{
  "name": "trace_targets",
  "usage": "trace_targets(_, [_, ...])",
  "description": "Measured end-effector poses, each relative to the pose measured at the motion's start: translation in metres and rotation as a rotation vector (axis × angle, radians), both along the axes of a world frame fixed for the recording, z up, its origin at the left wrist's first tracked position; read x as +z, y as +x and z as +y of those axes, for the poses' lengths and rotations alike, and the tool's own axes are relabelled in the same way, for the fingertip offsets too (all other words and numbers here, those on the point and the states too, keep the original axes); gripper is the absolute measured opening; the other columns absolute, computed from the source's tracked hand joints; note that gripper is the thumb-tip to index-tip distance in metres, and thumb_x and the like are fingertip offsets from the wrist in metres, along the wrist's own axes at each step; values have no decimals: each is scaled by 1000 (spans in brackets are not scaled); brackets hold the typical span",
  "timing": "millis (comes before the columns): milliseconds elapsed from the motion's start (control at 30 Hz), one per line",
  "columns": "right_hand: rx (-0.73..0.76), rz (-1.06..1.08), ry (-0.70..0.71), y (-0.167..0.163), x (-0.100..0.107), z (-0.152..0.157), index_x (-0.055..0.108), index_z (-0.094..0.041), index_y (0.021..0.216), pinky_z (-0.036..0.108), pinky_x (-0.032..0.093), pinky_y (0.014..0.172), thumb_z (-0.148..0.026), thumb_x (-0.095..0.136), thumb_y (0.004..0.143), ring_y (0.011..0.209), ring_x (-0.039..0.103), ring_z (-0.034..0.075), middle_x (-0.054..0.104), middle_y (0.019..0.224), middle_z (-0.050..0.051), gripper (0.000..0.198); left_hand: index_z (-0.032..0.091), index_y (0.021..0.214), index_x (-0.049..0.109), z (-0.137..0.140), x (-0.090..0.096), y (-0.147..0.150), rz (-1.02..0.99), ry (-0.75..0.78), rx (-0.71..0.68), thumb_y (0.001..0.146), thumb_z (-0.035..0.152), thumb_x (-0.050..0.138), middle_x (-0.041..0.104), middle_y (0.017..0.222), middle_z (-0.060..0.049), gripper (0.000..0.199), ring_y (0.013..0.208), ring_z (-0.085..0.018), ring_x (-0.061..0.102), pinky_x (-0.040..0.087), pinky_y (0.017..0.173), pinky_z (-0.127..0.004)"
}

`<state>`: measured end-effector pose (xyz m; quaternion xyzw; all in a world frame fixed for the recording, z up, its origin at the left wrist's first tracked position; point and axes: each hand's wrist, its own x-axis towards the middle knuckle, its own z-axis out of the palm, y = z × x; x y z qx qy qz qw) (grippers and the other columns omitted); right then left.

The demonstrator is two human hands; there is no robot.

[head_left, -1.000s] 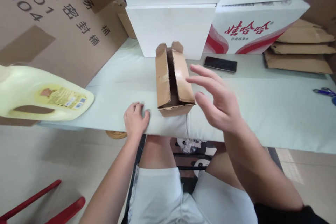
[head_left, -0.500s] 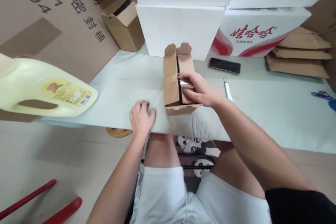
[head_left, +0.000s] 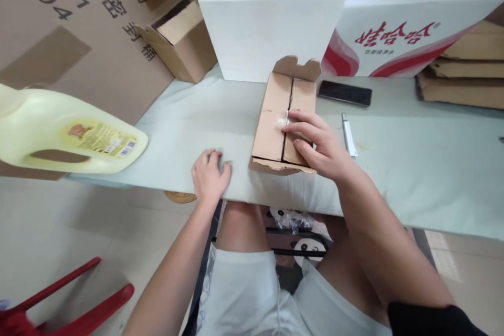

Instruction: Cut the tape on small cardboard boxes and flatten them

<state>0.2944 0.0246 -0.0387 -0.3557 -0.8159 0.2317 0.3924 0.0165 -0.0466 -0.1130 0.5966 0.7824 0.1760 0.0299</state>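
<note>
A small brown cardboard box [head_left: 271, 118] stands near the front of the table. Its two long top flaps lie nearly level, a narrow dark gap between them, and the scalloped end flap at the back sticks up. My right hand [head_left: 321, 142] rests on the right flap, fingers spread, with the fingertips at the gap. A shiny clear patch, perhaps tape, shows by those fingertips. To the left of the box, apart from it, my left hand [head_left: 210, 176] lies on the cloth at the table edge, fingers loosely bent and holding nothing.
A black phone [head_left: 345, 93] and a white utility knife [head_left: 348, 135] lie right of the box. White cartons [head_left: 271, 37] stand behind. A yellow jug [head_left: 74, 131] and an open cardboard box [head_left: 185, 39] are at left, flattened cardboard [head_left: 464, 89] at right.
My right hand has moved right with the box, which is turned slightly. The top flaps have come down flatter, and my fingers are now spread across one. My left hand stays put.
</note>
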Motion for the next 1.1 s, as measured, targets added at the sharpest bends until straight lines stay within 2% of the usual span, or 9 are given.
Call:
trace_targets(133, [19, -34, -46, 6, 5, 0, 74, -25, 117, 55, 43, 121, -18, 48, 94, 143, 53, 28, 63, 146, 9, 35, 15, 118, 69, 3, 0, -2, -62, 15, 11, 88, 30, 53, 65, 136, -18, 36, 134, -37, 57, 40, 117, -53])
trace_targets(233, [68, -53, -64, 9, 7, 2, 74, -24, 120, 58, 40, 124, -16, 47, 94, 148, 48, 29, 61, 148, 10, 38, 17, 108, 70, 7, 3, -4, -260, 36, 58, 83, 28, 58, 66, 132, -19, 30, 135, -37, 57, 36, 121, -54])
trace_targets(300, [89, -59, -75, 11, 9, 3, 74, -24, 119, 58, 40, 123, -16, 47, 94, 146, 50, 28, 61, 148, 10, 38, 18, 107, 69, 10, 11, 1, -364, 41, 71, 83, 28, 57, 68, 129, -17, 28, 133, -34, 59, 41, 120, -51])
trace_targets(400, [101, -59, -69, 15, 13, 3, 74, -25, 116, 56, 43, 120, -17, 48, 93, 141, 55, 29, 63, 145, 10, 35, 24, 120, 64, 17, 39, 23, -482, 78, -35, 89, 36, 54, 64, 141, -11, 35, 137, -26, 58, 49, 113, -41])
trace_targets(533, [78, -55, -63, 24, 18, 0, 75, -24, 110, 53, 47, 115, -19, 49, 93, 133, 60, 29, 65, 141, 11, 31, 26, 123, 64, 49, 91, 66, -788, 274, -337, 85, 39, 69, 60, 147, -8, 41, 147, -29, 49, 39, 123, -46])
trace_targets(667, [80, -39, -93, 33, 22, -2, 73, -23, 107, 52, 46, 114, -22, 51, 93, 132, 59, 29, 65, 139, 12, 26, 24, 115, 67, 103, 118, 97, -838, 300, -432, 75, 21, 79, 64, 136, -6, 42, 149, -34, 45, 31, 126, -56])
trace_targets(833, [61, -21, -69, 41, 21, -1, 67, -24, 97, 55, 42, 114, -26, 53, 94, 134, 54, 31, 60, 145, 12, 14, 23, 119, 63, 153, 107, 121, -978, 210, -502, 66, 5, 80, 59, 140, -9, 58, 154, -38, 37, 21, 128, -62])
trace_targets(967, [45, 13, -74, 48, 19, 1, 57, -23, 86, 57, 40, 115, -36, 60, 92, 133, 51, 33, 60, 142, 14, 14, 26, 128, 58, 164, 96, 133, -1025, 242, -515, 73, 4, 74, 53, 141, -8, 62, 158, -36, 31, 20, 127, -63])
trace_targets(1100, [83, 56, -126, 60, 21, 2, 46, -24, 78, 58, 39, 115, -35, 65, 85, 138, 47, 35, 56, 142, 15, 23, 29, 131, 56, 167, 87, 137, -1002, 314, -461, 73, 7, 77, 54, 135, -8, 65, 152, -37, 41, 25, 124, -67])
